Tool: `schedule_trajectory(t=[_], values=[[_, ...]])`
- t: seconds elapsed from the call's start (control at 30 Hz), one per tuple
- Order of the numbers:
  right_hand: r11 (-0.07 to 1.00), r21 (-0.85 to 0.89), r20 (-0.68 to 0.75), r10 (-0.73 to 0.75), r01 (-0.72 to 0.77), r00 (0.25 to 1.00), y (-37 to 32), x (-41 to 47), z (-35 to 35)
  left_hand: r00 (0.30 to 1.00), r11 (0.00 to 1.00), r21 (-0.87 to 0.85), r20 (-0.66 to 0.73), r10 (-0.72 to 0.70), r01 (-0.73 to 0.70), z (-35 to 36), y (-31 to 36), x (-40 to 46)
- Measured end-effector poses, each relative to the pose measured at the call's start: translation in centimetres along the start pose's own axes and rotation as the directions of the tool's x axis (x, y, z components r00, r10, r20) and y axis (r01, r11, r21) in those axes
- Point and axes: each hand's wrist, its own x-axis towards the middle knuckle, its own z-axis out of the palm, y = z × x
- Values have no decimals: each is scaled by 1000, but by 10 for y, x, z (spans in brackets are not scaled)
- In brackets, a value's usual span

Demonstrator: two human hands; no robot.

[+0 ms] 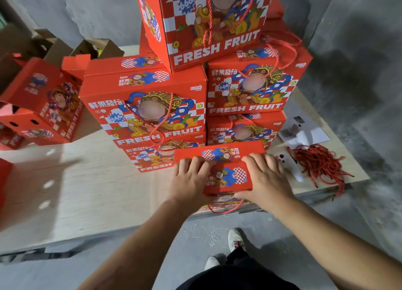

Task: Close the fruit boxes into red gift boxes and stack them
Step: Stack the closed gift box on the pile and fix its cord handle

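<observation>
- Red gift box [226, 170] sits at the near edge of the plywood platform [87, 191], directly in front of the stack of closed boxes [152, 111].
- Its long axis runs left to right across the view; the printed top panel faces up toward the camera, and the near flap is folded down flat.
- Left hand [189, 178] lies on the box's left end, palm down, fingers straight and slightly spread, tips reaching the seam between the two top flaps.
- Right hand [264, 176] covers the right end, fingers straight and close together, pressing the top; thumb tucked at the near edge of the flap.
- Box lies between and under both hands.
- Red rope handle [226, 209] loops out below the near side.
- Loose red cords [319, 165] heaped on the platform to the right, apart from the box.
- More red boxes [43, 102], some open, lie at left.
</observation>
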Motion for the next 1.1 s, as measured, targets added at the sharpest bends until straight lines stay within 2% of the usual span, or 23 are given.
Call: schedule_trajectory(t=[0.1,0.17,0.3,0.47,0.53,0.6,0.67,0.73,0.83,0.9,1.1], values=[[997,-63,52,-29,33,998,6,6,0,991,1000,-5,-130,-20,20,8,2,-1],[997,-65,85,-46,51,995,11,10,-1,987,999,24,-162,-26,30,12,5,-1],[1000,-28,143,-5,9,990,9,19,-3,990,995,32,-103,-93,97,10,6,5],[993,82,388,45,-83,921,6,24,3,994,994,4,30,-106,106,19,5,3],[992,92,419,36,-82,907,7,27,1,994,993,-48,4,-112,112,18,4,5],[997,67,346,13,-39,938,6,21,-1,990,991,-112,-117,-82,69,19,3,1],[999,41,192,-5,-3,981,5,5,1,962,992,-109,-272,25,-56,25,4,-8],[998,57,62,12,-15,998,1,-12,4,937,987,-114,-341,72,-117,30,7,-15],[996,84,-20,36,-35,999,-4,-27,8,946,969,-245,-316,-78,-2,26,10,-21],[995,90,-37,56,-52,998,-6,-32,9,946,963,-265,-294,-137,57,21,11,-23],[996,73,19,45,-46,999,-7,-31,7,996,994,-99,-64,-60,54,25,11,-35]])
